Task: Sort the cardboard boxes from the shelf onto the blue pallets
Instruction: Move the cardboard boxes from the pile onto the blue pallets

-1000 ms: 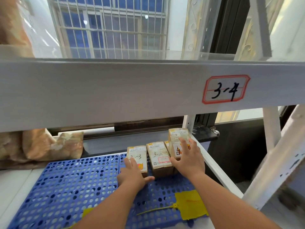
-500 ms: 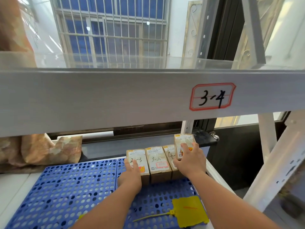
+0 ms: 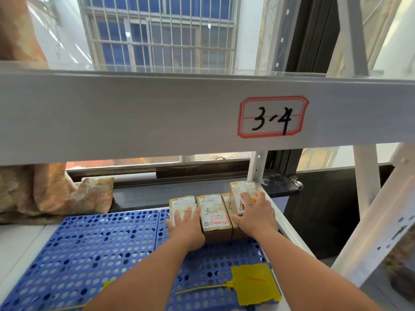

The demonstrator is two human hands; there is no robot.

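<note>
one yellow tag (image 3: 256, 282) on a thin yellow tie is lying nearest, on a blue pallet (image 3: 224, 261), closer in than the right hand and beside that forearm. a second pallet (image 3: 89, 254) is lying to the left of the left hand, its edge meeting the first one's.

the left hand (image 3: 185, 227) is resting flat on the first box (image 3: 179, 204), fingers straight and spread over its white label, palm down, clasping nothing. that box is sitting on the pallet under the palm. just right of the left hand, between both hands, the second box (image 3: 213, 212) is sitting against the first, with "3-4" handwritten on its label. a third box (image 3: 225, 198) is showing only as a narrow strip between the second box and the right hand.

the right hand (image 3: 254, 215) is holding the fourth box (image 3: 243, 189): fingers are curling over its labelled face and the thumb is pressing at its near left corner. this box is standing higher than the other three. the hand is hiding its underside, so i cannot tell whether it is touching the third box or the pallet.

beyond the hands a dark sill (image 3: 146, 196) is running across, and a crumpled brown bag (image 3: 56, 191) is slumping well to the left of the left hand. above both hands a grey shelf beam (image 3: 134, 115) is crossing the view, carrying a red-bordered label (image 3: 272, 116) reading "3-4" over the right hand. a barred window (image 3: 161, 34) is showing past the beam.
</note>
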